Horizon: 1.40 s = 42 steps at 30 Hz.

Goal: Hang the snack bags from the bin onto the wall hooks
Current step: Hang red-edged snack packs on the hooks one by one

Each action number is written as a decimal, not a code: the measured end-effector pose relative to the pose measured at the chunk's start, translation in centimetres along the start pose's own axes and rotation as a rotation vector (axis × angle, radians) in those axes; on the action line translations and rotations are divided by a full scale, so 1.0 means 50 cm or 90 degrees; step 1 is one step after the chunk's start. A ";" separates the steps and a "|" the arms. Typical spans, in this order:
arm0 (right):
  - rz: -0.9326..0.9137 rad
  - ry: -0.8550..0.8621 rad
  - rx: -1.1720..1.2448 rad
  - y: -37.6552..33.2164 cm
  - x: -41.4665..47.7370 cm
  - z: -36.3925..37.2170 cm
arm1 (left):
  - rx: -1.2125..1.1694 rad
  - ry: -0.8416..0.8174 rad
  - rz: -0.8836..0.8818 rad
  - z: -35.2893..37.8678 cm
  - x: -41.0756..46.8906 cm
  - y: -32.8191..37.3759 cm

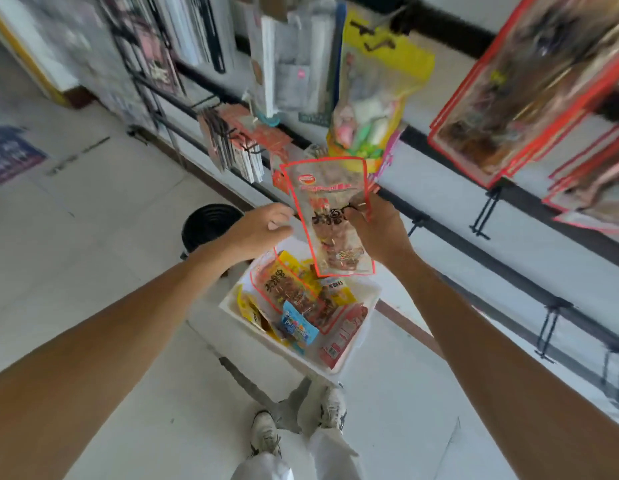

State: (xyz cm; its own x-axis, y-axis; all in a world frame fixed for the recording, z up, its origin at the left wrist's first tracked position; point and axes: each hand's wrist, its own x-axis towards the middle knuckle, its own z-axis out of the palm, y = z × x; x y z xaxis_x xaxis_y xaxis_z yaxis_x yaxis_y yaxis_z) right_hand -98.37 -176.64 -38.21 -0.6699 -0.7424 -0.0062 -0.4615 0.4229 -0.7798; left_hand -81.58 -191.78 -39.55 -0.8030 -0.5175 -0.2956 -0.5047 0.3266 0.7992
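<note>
Pinches a red-edged clear snack bag upright in the right hand, fingers curled round its right edge, above the white bin. Holds the left hand just beside the bag's left edge, fingers loosely curled; cannot tell whether touching. Looks down on more snack bags heaped in the bin. Faces black wall rails: a hanging yellow bag right behind the held bag's top, hung red-edged bags up right, bare black hooks lower right. Stands with a black ribbed round object beyond the left wrist.
</note>
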 end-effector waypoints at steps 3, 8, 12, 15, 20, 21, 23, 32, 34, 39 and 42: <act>0.007 0.031 0.002 -0.042 -0.015 -0.066 | -0.218 0.016 0.052 -0.023 -0.019 0.104; 0.016 0.069 0.003 -0.087 -0.037 -0.171 | -0.362 0.105 0.138 -0.035 -0.025 0.267; -0.038 0.101 0.013 -0.106 -0.065 -0.254 | -0.319 0.120 0.177 -0.026 -0.038 0.355; -0.088 0.137 0.046 -0.123 -0.093 -0.315 | -0.290 0.118 0.224 -0.009 -0.058 0.412; -0.188 0.231 0.035 -0.154 -0.137 -0.419 | -0.245 0.096 0.263 0.028 -0.091 0.498; -0.207 0.250 0.016 -0.161 -0.145 -0.440 | -0.240 0.094 0.272 0.036 -0.098 0.518; -0.240 0.266 -0.019 -0.170 -0.160 -0.481 | -0.245 0.090 0.294 0.054 -0.113 0.557; -0.281 0.316 -0.094 -0.178 -0.198 -0.618 | -0.189 0.095 0.379 0.111 -0.141 0.683; -0.278 0.318 -0.100 -0.180 -0.200 -0.636 | -0.166 0.098 0.416 0.113 -0.139 0.701; -0.290 0.338 -0.110 -0.200 -0.190 -0.657 | 0.023 0.269 0.541 0.099 -0.135 0.713; -0.288 0.349 -0.109 -0.211 -0.165 -0.652 | 0.129 0.354 0.627 0.078 -0.127 0.701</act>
State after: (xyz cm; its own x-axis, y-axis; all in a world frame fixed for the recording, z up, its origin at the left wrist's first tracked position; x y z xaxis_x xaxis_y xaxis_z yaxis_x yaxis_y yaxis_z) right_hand -106.95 -158.03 -9.51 -0.5659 -0.5166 0.6425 -0.8168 0.2452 -0.5223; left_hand -95.43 -173.95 -11.73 -0.6520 -0.2274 0.7233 0.1827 0.8787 0.4409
